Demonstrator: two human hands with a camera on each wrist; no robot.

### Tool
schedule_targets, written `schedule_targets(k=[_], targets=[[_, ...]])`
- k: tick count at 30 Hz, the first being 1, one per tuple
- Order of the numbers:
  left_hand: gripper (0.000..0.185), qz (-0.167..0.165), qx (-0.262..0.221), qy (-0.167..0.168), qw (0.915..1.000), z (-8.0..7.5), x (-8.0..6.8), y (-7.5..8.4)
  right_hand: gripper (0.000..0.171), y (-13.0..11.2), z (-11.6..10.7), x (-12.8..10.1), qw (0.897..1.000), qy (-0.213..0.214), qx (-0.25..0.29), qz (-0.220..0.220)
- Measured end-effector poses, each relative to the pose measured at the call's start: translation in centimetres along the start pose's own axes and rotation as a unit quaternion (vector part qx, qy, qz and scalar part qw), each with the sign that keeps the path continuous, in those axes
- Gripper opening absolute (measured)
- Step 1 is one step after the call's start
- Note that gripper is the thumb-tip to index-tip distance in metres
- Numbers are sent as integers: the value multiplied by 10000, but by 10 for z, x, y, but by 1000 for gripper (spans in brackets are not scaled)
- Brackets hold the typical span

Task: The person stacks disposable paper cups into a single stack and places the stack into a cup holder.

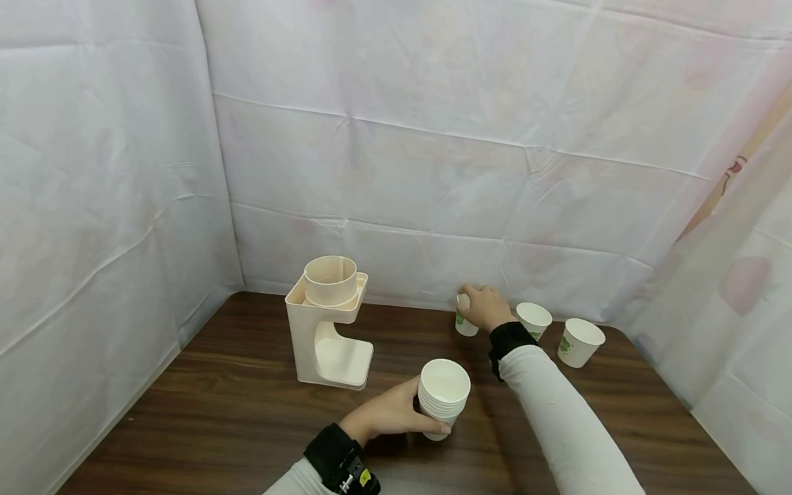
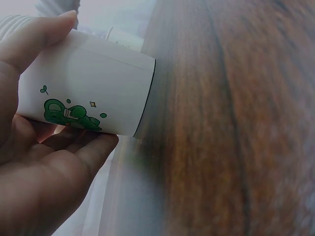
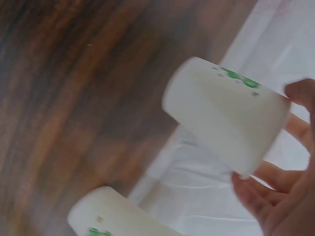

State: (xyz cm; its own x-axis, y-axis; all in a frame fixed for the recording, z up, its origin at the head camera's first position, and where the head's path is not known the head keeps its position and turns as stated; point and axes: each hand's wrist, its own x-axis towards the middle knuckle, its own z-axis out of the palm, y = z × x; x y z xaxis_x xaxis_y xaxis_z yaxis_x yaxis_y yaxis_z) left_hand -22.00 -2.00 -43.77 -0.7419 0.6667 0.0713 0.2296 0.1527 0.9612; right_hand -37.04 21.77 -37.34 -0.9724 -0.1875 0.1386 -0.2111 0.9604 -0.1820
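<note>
White paper cups stacked one inside another (image 1: pixel 442 397) stand on the dark brown wooden desk (image 1: pixel 235 412), near its front middle, and the left hand (image 1: pixel 390 412) grips the stack from the left side, fingers curled round its wall. In the left wrist view the thumb lies along the top of the outer cup (image 2: pixel 88 91) and the other fingers (image 2: pixel 83 147) cup it from below; a green bow print with small sparkles shows on the cup's side.

Farther back and to the right, close to the white cloth backdrop (image 1: pixel 433 137), the right hand (image 1: pixel 485 306) holds a single white paper cup with a green print (image 1: pixel 464 320). Its fingers are wrapped over the cup's top and side. The right wrist view shows this cup (image 3: pixel 229 130) tilted, with its base towards the desk and fingertips (image 3: pixel 256 194) pressing its wall near the rim; the picture is blurred, so I cannot tell whether the base touches the desk.

Just right of that hand stand two more white paper cups with green prints, one (image 1: pixel 533 320) beside the wrist and another (image 1: pixel 578 342) a little farther right, both upright and open at the top, apart from each other. One further cup (image 3: pixel 113 214) shows at the lower edge of the right wrist view.

On the left half of the desk stands a cream plastic cup dispenser (image 1: pixel 328 323), with a round tube at its top and a flat base plate below. It is well apart from both hands. Both forearms wear pale sleeves with black wristbands.
</note>
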Motion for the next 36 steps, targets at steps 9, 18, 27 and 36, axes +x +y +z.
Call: schedule_targets(k=[9, 18, 27, 36], targets=[[73, 23, 20, 6, 10000, 0, 0, 0, 39, -8, -22, -2, 9971, -659, -99, -379], [75, -14, -35, -56, 10000, 1, 3, 0, 43, -13, -31, -9, 9906, -1345, 38, -234], [74, 10, 37, -76, 10000, 1, 5, -1, 40, -11, -29, -19, 9906, -1294, 181, -408], [74, 6, -53, -85, 9999, 0, 5, -1, 34, -8, -22, -33, 9945, -869, 228, -545]])
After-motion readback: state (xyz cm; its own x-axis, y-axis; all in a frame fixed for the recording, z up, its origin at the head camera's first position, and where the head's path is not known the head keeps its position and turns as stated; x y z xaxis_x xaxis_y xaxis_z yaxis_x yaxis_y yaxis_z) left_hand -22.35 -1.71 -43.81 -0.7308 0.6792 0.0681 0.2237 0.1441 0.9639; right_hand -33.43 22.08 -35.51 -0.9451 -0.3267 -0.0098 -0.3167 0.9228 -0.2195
